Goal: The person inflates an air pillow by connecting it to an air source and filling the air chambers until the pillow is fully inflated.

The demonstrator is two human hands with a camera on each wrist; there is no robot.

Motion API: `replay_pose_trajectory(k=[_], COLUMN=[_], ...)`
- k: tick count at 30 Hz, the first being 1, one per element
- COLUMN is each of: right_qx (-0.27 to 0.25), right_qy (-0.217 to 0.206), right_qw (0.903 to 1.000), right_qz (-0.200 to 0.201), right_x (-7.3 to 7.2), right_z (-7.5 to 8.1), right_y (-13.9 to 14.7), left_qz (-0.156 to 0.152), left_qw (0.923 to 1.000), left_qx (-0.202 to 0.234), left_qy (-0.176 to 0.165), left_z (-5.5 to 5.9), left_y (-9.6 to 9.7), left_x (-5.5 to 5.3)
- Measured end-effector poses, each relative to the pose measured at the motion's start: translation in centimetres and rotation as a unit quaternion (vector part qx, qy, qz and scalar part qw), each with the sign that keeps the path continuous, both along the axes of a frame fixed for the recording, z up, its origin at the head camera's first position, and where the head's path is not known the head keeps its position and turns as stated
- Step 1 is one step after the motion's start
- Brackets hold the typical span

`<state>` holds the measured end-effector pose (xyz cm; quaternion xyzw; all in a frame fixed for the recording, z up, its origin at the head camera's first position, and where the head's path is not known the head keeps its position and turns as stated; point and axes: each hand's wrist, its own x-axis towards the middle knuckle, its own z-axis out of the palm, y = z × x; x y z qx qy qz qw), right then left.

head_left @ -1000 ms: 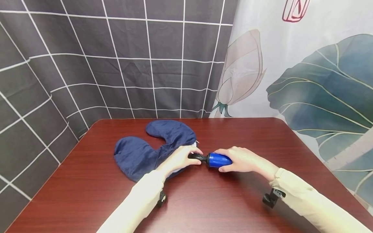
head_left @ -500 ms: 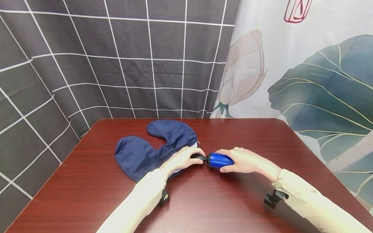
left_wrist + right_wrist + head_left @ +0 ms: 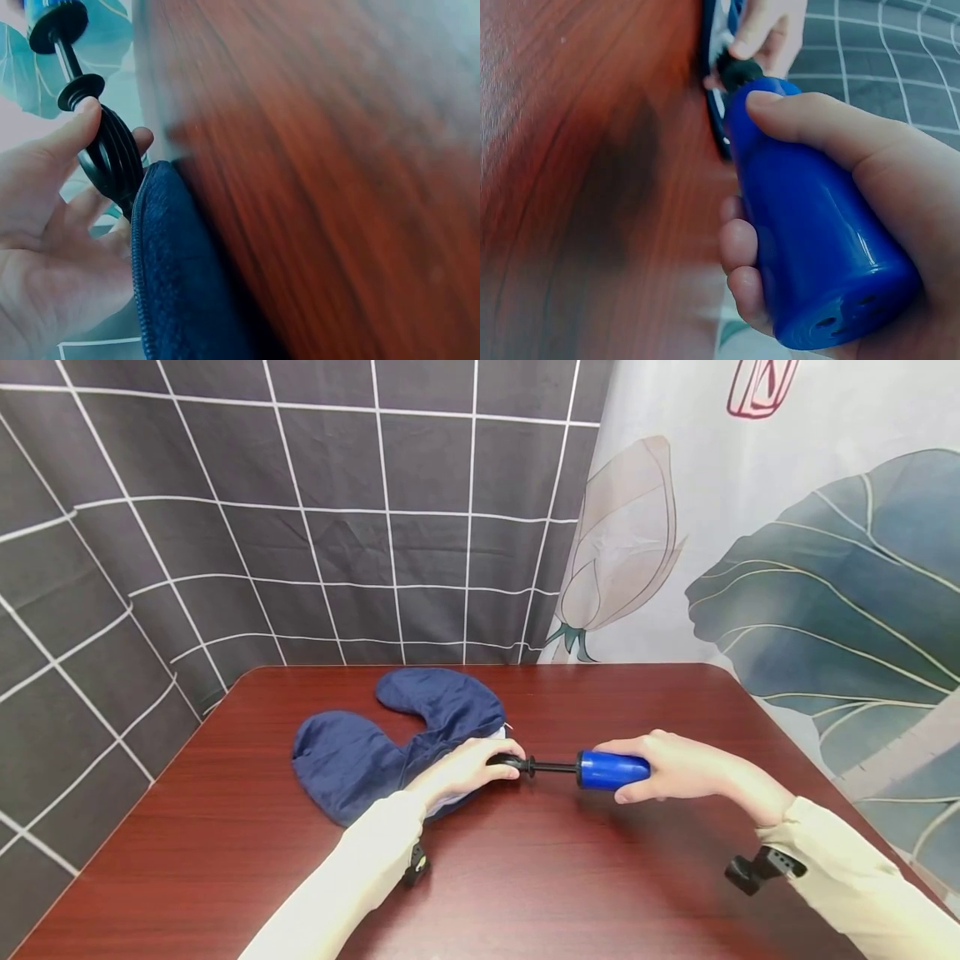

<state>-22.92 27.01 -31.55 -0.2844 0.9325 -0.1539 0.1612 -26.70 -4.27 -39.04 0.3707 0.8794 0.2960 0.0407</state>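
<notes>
My left hand [image 3: 474, 765] pinches the black end [image 3: 112, 154] of a hand air pump, right beside the edge of a navy U-shaped neck pillow [image 3: 352, 764]. Around the pump's blue barrel [image 3: 611, 770] the fingers of my right hand [image 3: 686, 766] are curled. A thin black rod [image 3: 553, 767] shows between barrel and black end. The right wrist view shows small holes in the barrel's base [image 3: 844, 311]. Along the pillow's edge runs a zipper [image 3: 139, 277], and some white material [image 3: 448, 802] shows by my left hand. Where the pump's black end meets the pillow is hidden.
The reddish-brown wooden table [image 3: 525, 893] carries the pillow left of centre. Behind it hangs a dark grey cloth with white grid lines [image 3: 360, 543], and to the right a pale curtain with leaf and flower prints [image 3: 840, 602]. Black wrist cameras [image 3: 765, 868] hang below the sleeves.
My right hand has moved to the right with the blue barrel, drawing out the black rod that was barely visible half a second ago. My left hand and the pillow have stayed in place.
</notes>
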Motion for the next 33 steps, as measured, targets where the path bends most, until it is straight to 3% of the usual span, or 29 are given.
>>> replay_pose_trajectory(k=[8,12,16,23,33], right_qx=[-0.035,-0.039,-0.043,-0.062,-0.047], right_qy=[-0.029,-0.025,-0.021,-0.054,-0.038], right_qw=[0.9989,0.9989,0.9988,0.9965,0.9981], right_qz=[-0.009,-0.008,-0.012,-0.018,-0.009], right_x=[0.9,1.0,0.9,0.1,-1.8], right_z=[1.4,1.5,1.3,0.0,-1.6], right_y=[3.1,3.8,3.8,2.4,-1.6], left_qz=[-0.026,-0.022,-0.018,-0.007,-0.002], left_qw=[0.9996,0.9997,0.9998,1.0000,0.9997], left_qx=[0.005,-0.002,-0.006,-0.005,0.008], left_qy=[0.004,-0.010,0.000,-0.004,-0.021], left_z=[0.0,0.0,0.0,-0.3,-0.6], left_y=[-0.1,0.0,0.3,0.9,1.1], left_x=[-0.1,0.0,0.1,0.1,-0.2])
